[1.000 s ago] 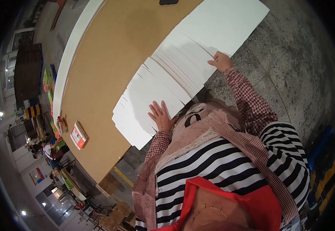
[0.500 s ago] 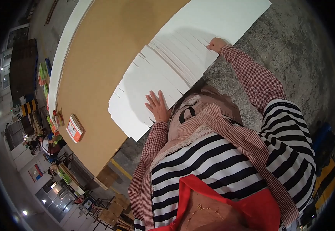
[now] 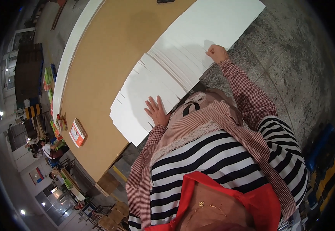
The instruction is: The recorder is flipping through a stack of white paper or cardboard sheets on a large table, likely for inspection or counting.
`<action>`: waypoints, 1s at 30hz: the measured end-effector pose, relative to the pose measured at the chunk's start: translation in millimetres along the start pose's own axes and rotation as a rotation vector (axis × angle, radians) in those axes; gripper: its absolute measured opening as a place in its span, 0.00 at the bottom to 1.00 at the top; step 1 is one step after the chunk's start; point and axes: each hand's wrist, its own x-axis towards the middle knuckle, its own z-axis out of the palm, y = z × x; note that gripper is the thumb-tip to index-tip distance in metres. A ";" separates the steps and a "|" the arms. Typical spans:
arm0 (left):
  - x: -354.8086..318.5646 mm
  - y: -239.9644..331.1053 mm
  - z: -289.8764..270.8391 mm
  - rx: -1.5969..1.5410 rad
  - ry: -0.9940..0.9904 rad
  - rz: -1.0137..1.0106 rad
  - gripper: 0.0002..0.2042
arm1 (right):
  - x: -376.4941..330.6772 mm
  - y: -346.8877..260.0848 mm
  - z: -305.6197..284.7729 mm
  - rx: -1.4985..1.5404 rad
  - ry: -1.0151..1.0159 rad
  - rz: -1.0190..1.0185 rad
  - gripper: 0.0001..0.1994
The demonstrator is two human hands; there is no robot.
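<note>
White card sheets point(image 3: 136, 96) lie overlapped in a long fanned row along the near edge of a tan-topped table. Short slits show in their edges, and the middle of the row is bunched in close steps. My left hand point(image 3: 157, 111) rests flat on the left part of the row, fingers spread. Over the right part, close to the near edge, my right hand point(image 3: 216, 54) is closed with thumb and fingertips together. Whether a sheet edge is pinched in it cannot be made out.
The tan tabletop point(image 3: 102, 77) has a pale raised rim along its far left side. An orange and white box point(image 3: 77, 133) sits near that rim, beside small red items. A dark object point(image 3: 165, 1) lies at the far edge. Further left, people point(image 3: 52, 149) sit among benches.
My right hand has lifted slightly from the sheets, its shadow now standing apart. My left hand stays flat in place. The whole view has shifted a little, bringing a dark object in at the top.
</note>
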 end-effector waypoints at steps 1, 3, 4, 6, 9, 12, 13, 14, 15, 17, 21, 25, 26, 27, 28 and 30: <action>0.6 0.3 0.3 0.007 0.023 0.017 0.61 | -2.4 0.6 0.8 0.005 -0.023 0.036 0.13; 1.3 0.5 0.9 0.022 -0.012 -0.004 0.62 | -4.2 -0.4 4.4 -0.048 -0.037 0.075 0.14; 1.0 0.3 1.1 0.029 -0.007 0.003 0.62 | -4.7 -1.6 6.6 -0.085 -0.060 0.121 0.14; 1.3 -0.7 0.9 0.059 -0.047 -0.021 0.62 | -5.7 -3.6 9.6 -0.125 -0.016 0.099 0.14; 2.1 -1.4 2.0 0.039 -0.037 -0.025 0.62 | -9.3 -3.8 13.5 -0.119 0.003 0.099 0.16; 1.8 -1.9 2.7 0.114 -0.051 -0.014 0.61 | -11.4 -1.2 15.9 -0.152 0.076 0.022 0.18; 1.3 -2.0 2.6 0.102 -0.041 -0.010 0.61 | -10.2 -0.2 16.4 -0.186 0.079 0.006 0.19; 1.3 -2.1 2.3 0.099 -0.042 -0.012 0.61 | -5.5 1.0 14.6 -0.074 0.049 -0.014 0.20; 1.5 -2.1 1.6 0.098 -0.047 -0.017 0.61 | 1.0 2.1 12.1 0.028 -0.018 -0.006 0.20; 1.8 -1.8 0.2 0.089 -0.040 -0.012 0.61 | 15.1 3.8 9.1 0.185 -0.162 0.081 0.21; 1.6 -2.1 -0.9 0.061 -0.038 -0.014 0.60 | 41.9 10.3 4.4 0.197 -0.408 0.056 0.21; 0.9 -2.8 2.0 0.039 0.006 0.004 0.60 | 44.5 14.3 13.4 0.055 -0.395 0.050 0.19; 0.8 -3.7 2.4 0.036 0.016 0.012 0.60 | 44.6 13.3 16.1 -0.013 -0.383 0.024 0.19; 0.7 -4.2 3.0 0.029 0.029 0.017 0.60 | 45.4 11.8 17.7 -0.077 -0.383 0.018 0.18; -0.1 -4.5 3.0 0.019 0.028 0.025 0.60 | 45.6 10.0 18.6 -0.138 -0.359 0.020 0.17; -1.1 -5.9 2.4 -0.001 0.033 0.035 0.60 | 46.5 5.5 18.8 -0.258 -0.364 -0.018 0.16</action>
